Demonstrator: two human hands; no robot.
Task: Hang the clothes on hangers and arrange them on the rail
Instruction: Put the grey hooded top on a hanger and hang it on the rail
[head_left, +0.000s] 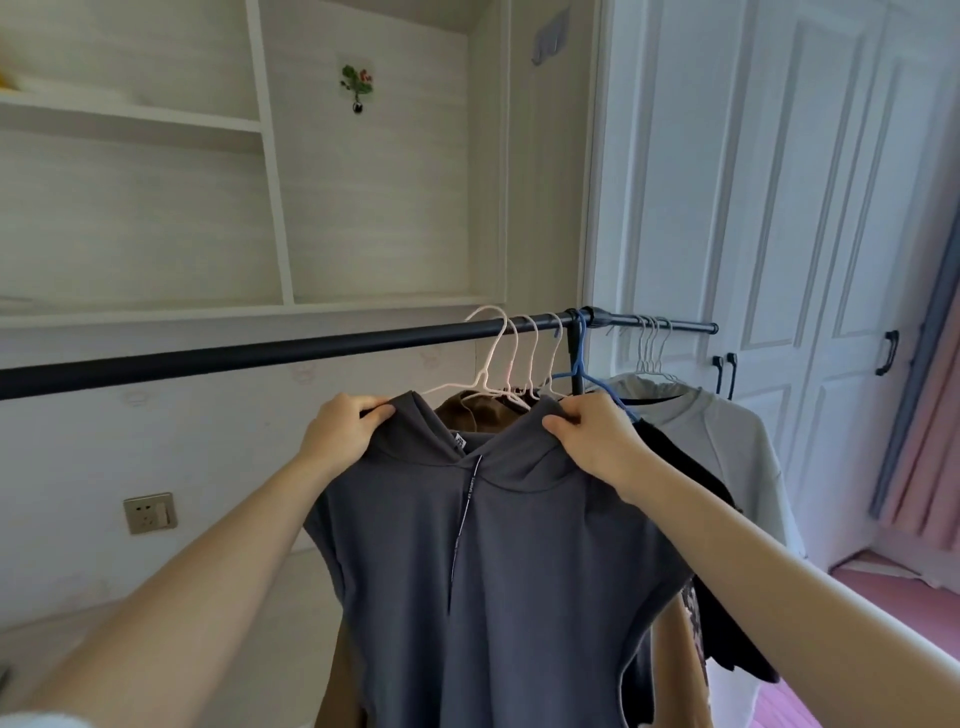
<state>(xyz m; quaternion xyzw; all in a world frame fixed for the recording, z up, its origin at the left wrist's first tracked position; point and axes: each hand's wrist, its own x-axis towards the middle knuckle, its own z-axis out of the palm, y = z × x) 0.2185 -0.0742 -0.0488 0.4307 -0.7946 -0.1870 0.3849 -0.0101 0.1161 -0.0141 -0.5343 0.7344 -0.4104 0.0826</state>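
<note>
We see a dark grey sleeveless hoodie (498, 571) held up at the centre of the view, just below the black rail (260, 349). Our left hand (340, 431), at about 10 o'clock from the garment's middle, pinches the left edge of its hood; our right hand (592, 441), at about 2 o'clock, grips the right edge. The hands are apart, each clamped on the fabric. Behind the hoodie, at 12 o'clock, pale pink hangers (511, 358) hook over the rail, one carrying a brown garment (488, 415). A blue hanger (579, 358) sits just right of them, with a black garment (696, 478) below. Further toward 2 o'clock a light grey top (727, 441) hangs on white hangers (652, 345), before white wardrobe doors (779, 182).
</note>
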